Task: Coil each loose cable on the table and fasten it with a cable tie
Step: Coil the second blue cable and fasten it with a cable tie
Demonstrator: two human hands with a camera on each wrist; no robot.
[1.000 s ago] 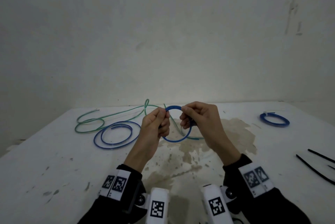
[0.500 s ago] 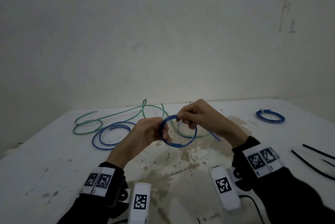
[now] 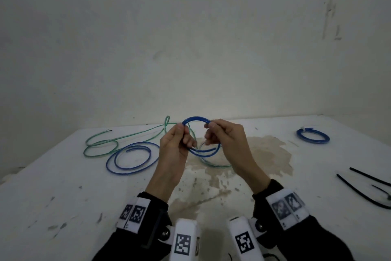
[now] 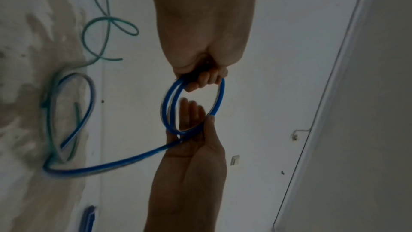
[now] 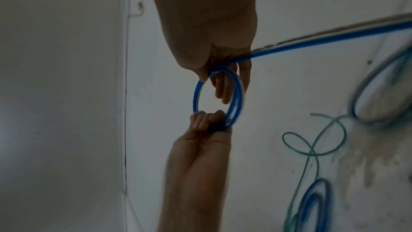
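A small coil of blue cable (image 3: 196, 120) hangs in the air above the table's middle, between my two hands. My left hand (image 3: 185, 134) grips its left side with curled fingers (image 4: 206, 78). My right hand (image 3: 208, 131) pinches its upper right side, thumb over the strand. The wrist views show two or three turns in the blue coil (image 4: 169, 108) (image 5: 234, 98). A blue tail (image 4: 100, 167) (image 5: 334, 41) leaves my right hand (image 5: 223, 71) toward the table.
On the white table (image 3: 53, 197) a loose green cable (image 3: 101, 144) and a loose blue cable (image 3: 131, 157) lie at the left. A tied blue coil (image 3: 312, 136) sits far right. Black cable ties (image 3: 364, 186) lie near the right edge. A wall rises behind.
My right hand has swept round and added cable to the coil. Both hands have lifted the coil higher, and its loop now faces me more upright.
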